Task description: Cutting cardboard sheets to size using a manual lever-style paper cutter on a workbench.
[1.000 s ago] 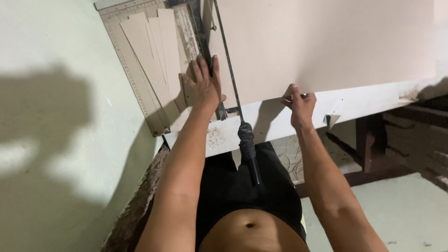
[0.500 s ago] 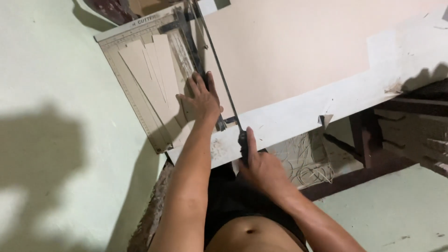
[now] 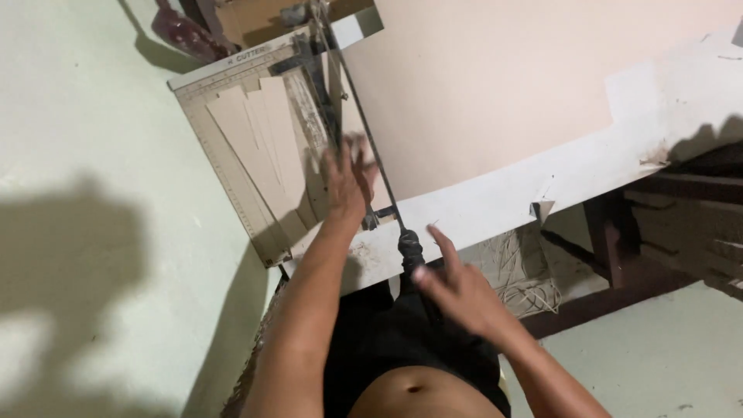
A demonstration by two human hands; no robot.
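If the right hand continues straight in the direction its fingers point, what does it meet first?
Most likely the black handle of the paper cutter's blade arm. The right hand is open, its fingers pointing up-left at the handle, just short of it. Motion blur leaves the gap uncertain.

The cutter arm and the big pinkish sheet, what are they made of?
The cutter arm looks like dark metal: thin, straight, slightly shiny, with a black grip, maybe rubber or plastic. The pinkish sheet seems to be matte card or thick paper: flat, smooth, dull.

The left hand is flat, fingers spread, pointing to 12 o'clock. The right hand is open and loose, fingers pointing to 10 o'clock.
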